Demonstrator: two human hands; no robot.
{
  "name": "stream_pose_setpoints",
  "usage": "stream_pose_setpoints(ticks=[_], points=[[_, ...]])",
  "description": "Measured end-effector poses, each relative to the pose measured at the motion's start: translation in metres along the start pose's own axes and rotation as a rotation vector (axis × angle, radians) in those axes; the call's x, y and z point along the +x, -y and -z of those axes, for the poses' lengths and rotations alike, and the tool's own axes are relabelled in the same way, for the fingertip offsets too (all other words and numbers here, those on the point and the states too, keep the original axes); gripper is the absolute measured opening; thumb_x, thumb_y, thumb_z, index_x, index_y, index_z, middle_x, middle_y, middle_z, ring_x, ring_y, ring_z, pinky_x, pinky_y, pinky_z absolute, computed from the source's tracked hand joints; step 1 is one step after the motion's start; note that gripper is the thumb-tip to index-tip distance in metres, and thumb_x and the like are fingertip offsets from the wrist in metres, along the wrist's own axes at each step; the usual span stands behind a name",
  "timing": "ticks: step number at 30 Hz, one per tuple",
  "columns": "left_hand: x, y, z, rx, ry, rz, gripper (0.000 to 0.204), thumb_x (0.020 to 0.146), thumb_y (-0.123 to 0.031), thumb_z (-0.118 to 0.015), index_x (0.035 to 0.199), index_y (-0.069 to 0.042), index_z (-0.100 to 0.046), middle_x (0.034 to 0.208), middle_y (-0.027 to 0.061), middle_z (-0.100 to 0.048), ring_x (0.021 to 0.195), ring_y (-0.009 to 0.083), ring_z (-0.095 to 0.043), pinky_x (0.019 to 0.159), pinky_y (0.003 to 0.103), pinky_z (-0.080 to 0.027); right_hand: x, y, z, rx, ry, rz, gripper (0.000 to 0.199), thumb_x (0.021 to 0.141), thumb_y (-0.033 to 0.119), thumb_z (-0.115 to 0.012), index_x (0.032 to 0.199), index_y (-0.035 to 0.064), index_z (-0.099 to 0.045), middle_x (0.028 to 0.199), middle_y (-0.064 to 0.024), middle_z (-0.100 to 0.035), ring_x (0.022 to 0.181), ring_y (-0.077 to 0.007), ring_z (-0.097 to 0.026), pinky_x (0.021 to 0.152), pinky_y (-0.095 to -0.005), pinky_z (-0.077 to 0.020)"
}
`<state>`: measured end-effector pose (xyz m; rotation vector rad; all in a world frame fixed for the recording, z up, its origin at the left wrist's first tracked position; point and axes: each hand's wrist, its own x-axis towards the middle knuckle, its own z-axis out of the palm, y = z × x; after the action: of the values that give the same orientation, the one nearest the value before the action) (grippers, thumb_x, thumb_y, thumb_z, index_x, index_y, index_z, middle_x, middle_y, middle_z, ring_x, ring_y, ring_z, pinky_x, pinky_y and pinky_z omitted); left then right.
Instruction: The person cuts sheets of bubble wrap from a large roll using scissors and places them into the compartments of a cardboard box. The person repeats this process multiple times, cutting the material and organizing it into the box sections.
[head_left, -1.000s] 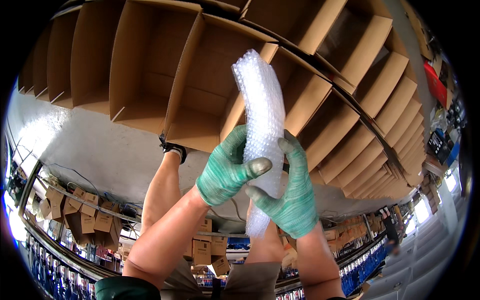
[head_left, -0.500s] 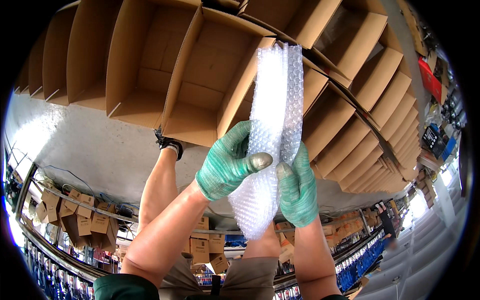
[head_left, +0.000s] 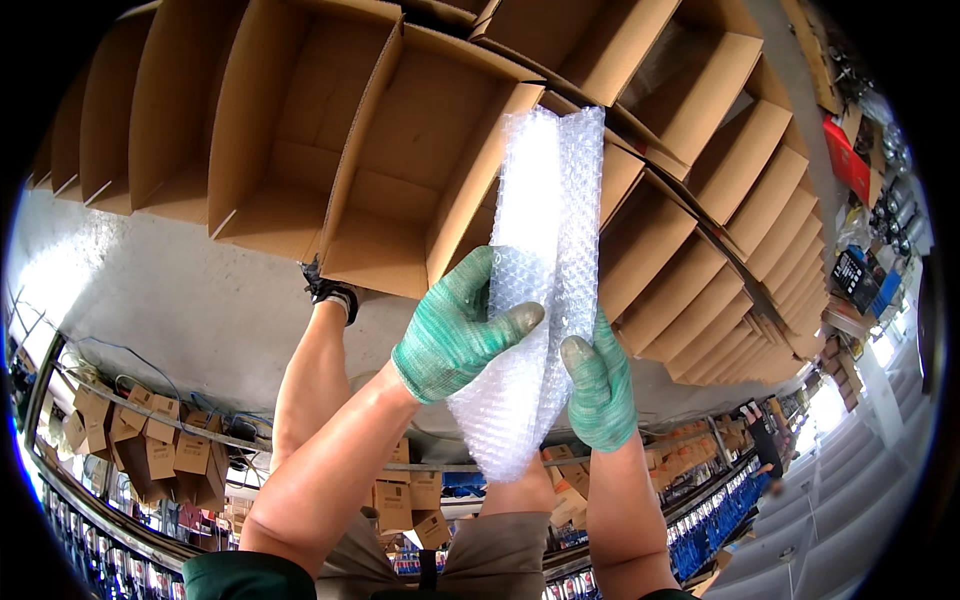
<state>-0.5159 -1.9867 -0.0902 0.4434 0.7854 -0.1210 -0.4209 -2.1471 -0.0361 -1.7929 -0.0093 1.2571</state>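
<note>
Above a grey concrete floor (head_left: 180,300) lined with open cardboard boxes (head_left: 400,170), left hand (head_left: 455,335) and right hand (head_left: 600,385), green-gloved, each held a closed grip on the upright bubble wrap sheet (head_left: 545,260).

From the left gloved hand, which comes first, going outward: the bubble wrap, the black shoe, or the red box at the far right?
1. Bubble wrap: gripped by the left hand.
2. Black shoe: just to its left, on the floor.
3. Red box: far off at upper right.
</note>
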Motion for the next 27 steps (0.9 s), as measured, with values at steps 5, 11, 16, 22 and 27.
stream_pose_setpoints(ticks=[5,11,16,22,27], points=[[0.001,-0.002,0.005,0.140,-0.017,0.011,0.051,0.093,-0.011,-0.074,0.138,0.000,-0.052,0.125,0.0063,-0.063,0.113,0.0137,-0.057,0.102,0.032,-0.046,0.000,0.007,-0.004,-0.132,-0.149,-0.121,0.043,0.105,0.031,-0.053,0.133,-0.0011,-0.059,0.095,-0.0052,-0.066,0.084,-0.0127,-0.055,0.078,-0.0308,-0.0484],[0.006,-0.016,0.023,0.065,-0.212,-0.119,0.044,0.094,-0.012,-0.060,0.136,0.001,-0.051,0.113,0.0048,-0.062,0.098,0.0119,-0.055,0.091,0.028,-0.048,-0.003,0.034,0.015,0.024,-0.726,-0.221,0.046,0.101,0.047,-0.059,0.112,0.0026,-0.067,0.100,-0.0062,-0.065,0.093,-0.0172,-0.059,0.086,-0.0295,-0.0486],[0.016,-0.044,0.064,0.133,-0.435,-0.297,0.050,0.092,-0.010,-0.052,0.141,0.001,-0.047,0.116,0.0025,-0.061,0.097,0.0099,-0.053,0.090,0.027,-0.047,-0.003,0.140,0.091,-0.025,-1.062,0.030,0.073,0.103,0.057,-0.043,0.136,-0.0073,-0.056,0.130,-0.0224,-0.061,0.118,-0.0287,-0.062,0.103,-0.0376,-0.0493],[-0.003,-0.064,0.061,0.243,-0.210,-0.162,0.045,0.092,-0.005,-0.055,0.136,0.000,-0.049,0.116,0.0030,-0.059,0.104,0.0106,-0.052,0.096,0.027,-0.045,0.178,0.184,0.054,-0.652,-0.744,0.486,0.043,0.101,0.030,-0.058,0.128,-0.0041,-0.063,0.113,-0.0181,-0.070,0.107,-0.0246,-0.064,0.096,-0.0376,-0.0481],[-0.011,-0.073,0.075,0.182,-0.107,-0.100,0.046,0.094,-0.008,-0.058,0.138,0.000,-0.047,0.120,0.0056,-0.060,0.110,0.0132,-0.052,0.101,0.031,-0.043,0.414,0.151,0.043,-1.135,-0.607,0.247,0.043,0.088,0.031,-0.050,0.117,0.0055,-0.068,0.119,-0.0304,-0.065,0.113,-0.0463,-0.062,0.099,-0.0510,-0.0490]])
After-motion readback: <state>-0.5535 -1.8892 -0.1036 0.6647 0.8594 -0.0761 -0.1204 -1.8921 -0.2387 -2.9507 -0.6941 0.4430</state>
